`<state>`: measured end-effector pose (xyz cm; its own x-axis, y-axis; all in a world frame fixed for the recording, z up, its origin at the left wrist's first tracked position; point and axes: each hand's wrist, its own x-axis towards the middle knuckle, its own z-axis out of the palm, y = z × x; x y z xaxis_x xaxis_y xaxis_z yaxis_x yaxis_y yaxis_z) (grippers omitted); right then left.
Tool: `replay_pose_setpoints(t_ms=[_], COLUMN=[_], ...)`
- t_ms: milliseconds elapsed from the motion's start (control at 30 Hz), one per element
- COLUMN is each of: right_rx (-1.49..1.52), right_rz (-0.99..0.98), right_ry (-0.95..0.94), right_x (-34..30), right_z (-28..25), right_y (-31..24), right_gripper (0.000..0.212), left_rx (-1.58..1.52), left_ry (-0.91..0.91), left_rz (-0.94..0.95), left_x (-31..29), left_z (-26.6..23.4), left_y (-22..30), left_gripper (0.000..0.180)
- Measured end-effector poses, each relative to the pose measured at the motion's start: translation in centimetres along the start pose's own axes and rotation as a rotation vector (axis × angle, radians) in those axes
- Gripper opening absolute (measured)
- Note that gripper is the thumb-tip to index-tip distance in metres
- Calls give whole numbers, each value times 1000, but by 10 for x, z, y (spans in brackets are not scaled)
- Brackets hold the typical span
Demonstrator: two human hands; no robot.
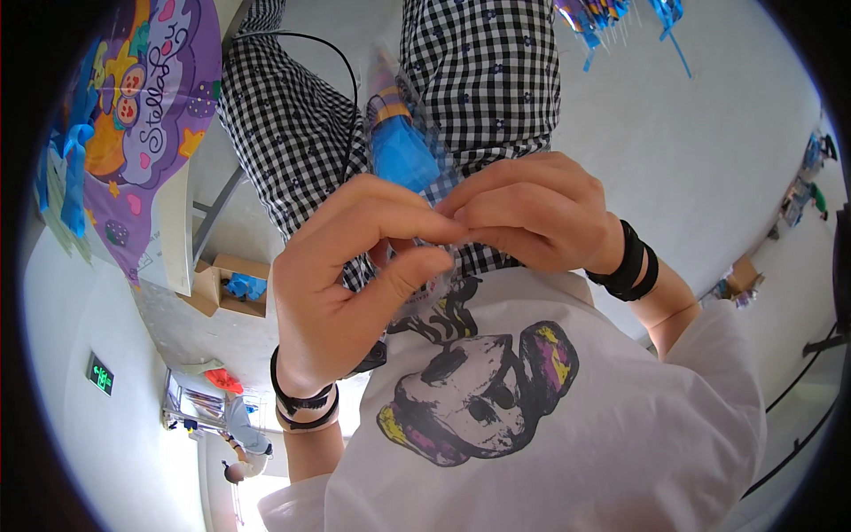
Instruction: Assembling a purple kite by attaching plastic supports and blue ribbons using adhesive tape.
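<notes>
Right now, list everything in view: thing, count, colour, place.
clear plastic packet: one, see-through with blue and orange contents, over the lap, pinched at its near end by both hands
printed balloon: one, purple with yellow and pink shapes, upper left on the white table
white table: one, white, left
cardboard box: one, brown with blue things inside, on the floor under the table
black cable: one, black, across the lap
blue strips: a bunch, blue, top edge
checked trousers: one pair, black and white
printed shirt: one, white with a dark print
black wristbands: on both wrists
left hand: fingers pinching the packet
right hand: fingers pinching the packet
</notes>
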<state>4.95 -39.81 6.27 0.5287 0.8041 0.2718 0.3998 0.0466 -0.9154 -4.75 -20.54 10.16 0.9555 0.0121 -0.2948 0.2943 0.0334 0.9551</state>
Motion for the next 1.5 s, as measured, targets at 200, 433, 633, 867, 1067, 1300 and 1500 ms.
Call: replay_pose_setpoints(t_ms=[200,433,633,867,1067,1300,1500], right_rx=[8,39,22,14,-12,-61,-55], right_rz=[-18,-44,-60,-97,-119,-53,-144], right_ry=[-21,-9,-16,-9,-13,7,-29], right_x=[1,-2,-1,-4,-5,0,-1], right_z=[-3,-1,-1,1,2,-11,-7], right_y=[-1,2,2,5,7,7,7], right_gripper=[21,23,23,23,21,19,19], left_rx=[-127,-45,-32,1,198,141,-9], left_ry=[14,-57,-72,-93,-66,-53,89], left_rz=[-138,-47,-8,-46,49,52,0], left_x=[-1,-1,1,4,1,-2,2], left_z=[6,6,6,12,17,9,8], left_y=[0,2,3,8,8,15,2], left_gripper=[19,26,24,21,16,19,15])
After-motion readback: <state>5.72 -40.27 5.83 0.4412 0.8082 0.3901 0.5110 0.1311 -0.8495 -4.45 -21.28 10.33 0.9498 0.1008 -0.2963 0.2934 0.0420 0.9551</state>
